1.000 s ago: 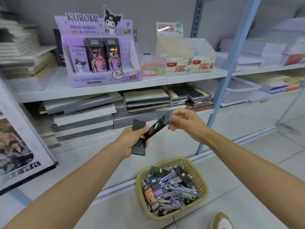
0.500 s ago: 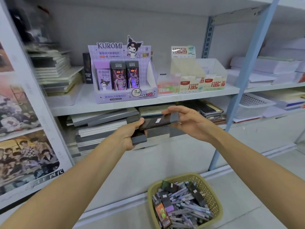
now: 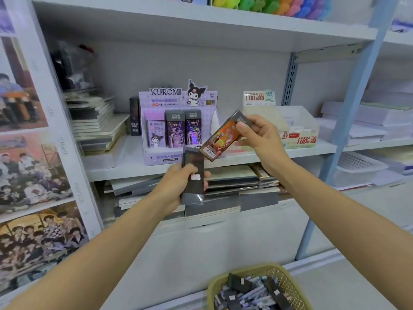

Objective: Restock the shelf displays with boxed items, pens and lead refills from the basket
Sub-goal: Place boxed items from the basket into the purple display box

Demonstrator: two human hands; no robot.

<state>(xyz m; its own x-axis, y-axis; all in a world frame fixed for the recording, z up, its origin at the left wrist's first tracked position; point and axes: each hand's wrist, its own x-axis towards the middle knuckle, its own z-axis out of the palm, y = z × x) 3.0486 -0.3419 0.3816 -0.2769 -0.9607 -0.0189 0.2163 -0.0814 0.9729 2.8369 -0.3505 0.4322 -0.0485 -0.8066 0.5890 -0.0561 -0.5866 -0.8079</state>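
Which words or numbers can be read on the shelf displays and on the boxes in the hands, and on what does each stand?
"KUROMI": top of the purple display.
"KUROMI": pale purple box inside it.
"100": sign card to its right.
"100": front of the white display box.
Too blurred: print on the orange box in the right hand; sticker on the dark box in the left hand.

White shelving [image 3: 125, 163], perhaps tiled floor [image 3: 357, 287]

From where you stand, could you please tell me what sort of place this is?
Most likely a stationery shop: a Kuromi display of boxed refills stands on the shelf, with stacked notebooks beside it and a basket of pens on the floor.
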